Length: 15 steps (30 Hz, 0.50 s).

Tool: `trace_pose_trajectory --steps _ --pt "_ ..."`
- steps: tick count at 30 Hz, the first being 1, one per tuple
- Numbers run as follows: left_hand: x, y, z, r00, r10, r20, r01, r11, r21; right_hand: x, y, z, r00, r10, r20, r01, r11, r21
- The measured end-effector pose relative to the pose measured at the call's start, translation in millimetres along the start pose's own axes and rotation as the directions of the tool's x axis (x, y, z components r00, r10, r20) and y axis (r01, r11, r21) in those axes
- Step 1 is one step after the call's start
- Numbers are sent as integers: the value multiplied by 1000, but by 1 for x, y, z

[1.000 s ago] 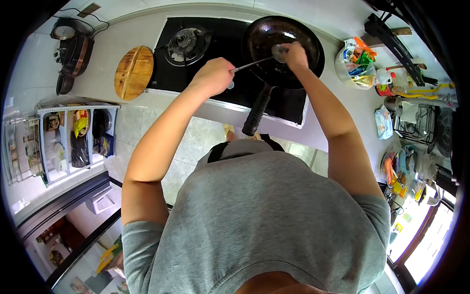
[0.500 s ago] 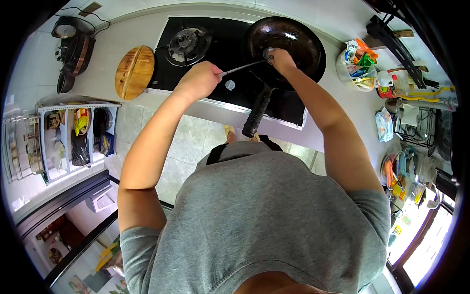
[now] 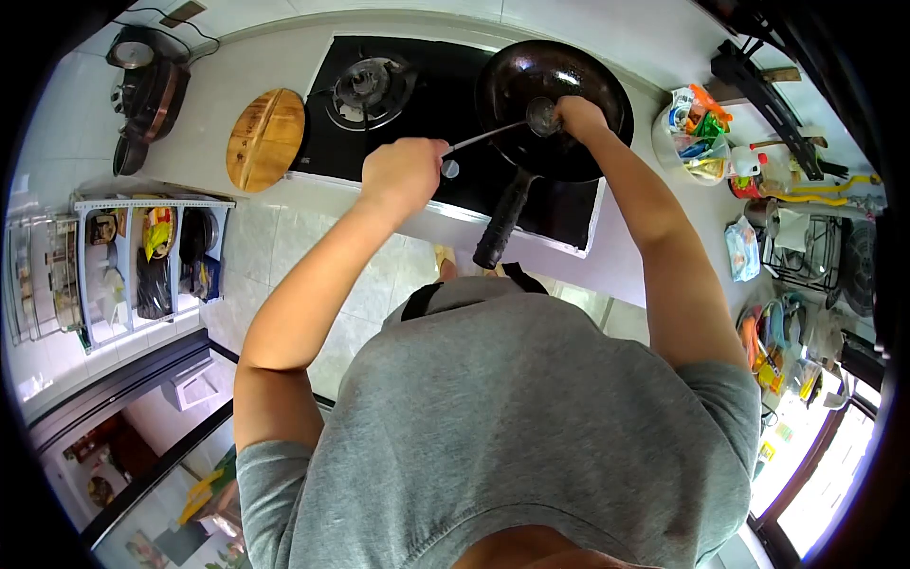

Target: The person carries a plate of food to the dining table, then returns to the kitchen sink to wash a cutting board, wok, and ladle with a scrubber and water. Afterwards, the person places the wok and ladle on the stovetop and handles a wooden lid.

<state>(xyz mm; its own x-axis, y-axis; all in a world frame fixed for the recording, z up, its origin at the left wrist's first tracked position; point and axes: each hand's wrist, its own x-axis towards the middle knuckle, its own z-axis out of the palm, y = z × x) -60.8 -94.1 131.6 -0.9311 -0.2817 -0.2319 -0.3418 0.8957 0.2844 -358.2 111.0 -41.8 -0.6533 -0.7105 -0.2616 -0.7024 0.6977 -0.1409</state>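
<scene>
My left hand [image 3: 405, 174] is wrapped round the handle of a metal ladle [image 3: 542, 117], whose round head is over the dark wok [image 3: 607, 81]. My right hand [image 3: 578, 118] is at the rim of the ladle's head, its fingers closed; whether they pinch the rim or something small is hidden. The wok rests on the right side of the black stove [image 3: 445, 85], its black handle [image 3: 502, 220] pointing toward my body.
A bare gas burner [image 3: 364, 85] is at the stove's left. Beside it lies a round wooden lid [image 3: 265, 140]. On the right stand a tub of packets [image 3: 697, 166], bottles and a dish rack [image 3: 806, 248]. Black appliances [image 3: 152, 100] are at the far left.
Since half a second ago, the ladle's head and my right hand have moved right over the wok. My left hand has also shifted slightly right, and the whole view has tilted a little.
</scene>
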Motion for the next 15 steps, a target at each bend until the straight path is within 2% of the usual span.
trace_pose_trajectory --steps 1,2,3,4,5,6,7,8,10,12,13,14,15 --pt "-4 1 4 997 33 -76 -26 996 88 1 5 0 1000 -3 -5 3 1000 -5" --pt "-9 0 7 997 33 -74 -27 996 85 -3 9 6 973 97 -211 -93 995 26" --pt "-14 -3 11 982 79 -169 -51 986 160 -6 13 12 892 198 -407 -182 980 76" --pt "-18 -7 14 957 134 -257 -72 969 238 -8 15 9 890 205 -406 -190 979 79" --pt "-21 -13 18 958 148 -247 -88 967 238 -16 18 3 925 274 -263 -244 960 139" --pt "-23 -21 21 885 282 -371 -162 932 323 -14 19 -8 941 316 -121 -291 938 187" --pt "-25 -26 25 783 410 -468 -217 885 412 -12 19 -13 940 288 -183 -243 942 232" --pt "-28 -27 27 785 409 -465 -219 886 409 -16 9 -20 940 289 -179 -246 941 231" --pt "-31 -27 30 744 459 -486 -216 853 474 -25 -20 -31 896 40 -443 116 940 319" --pt "-33 -26 35 744 444 -499 -213 866 453 -43 -62 -35 939 32 -342 106 920 377" --pt "-34 -26 36 746 423 -514 -201 880 431 -39 -66 -20 927 -107 -359 212 940 269" --pt "-35 -25 36 746 421 -515 -200 880 431 -38 -72 -13 930 -83 -357 180 952 247" --pt "-36 -25 36 739 434 -515 -216 877 429 -29 -61 -4 928 31 -371 81 957 280"
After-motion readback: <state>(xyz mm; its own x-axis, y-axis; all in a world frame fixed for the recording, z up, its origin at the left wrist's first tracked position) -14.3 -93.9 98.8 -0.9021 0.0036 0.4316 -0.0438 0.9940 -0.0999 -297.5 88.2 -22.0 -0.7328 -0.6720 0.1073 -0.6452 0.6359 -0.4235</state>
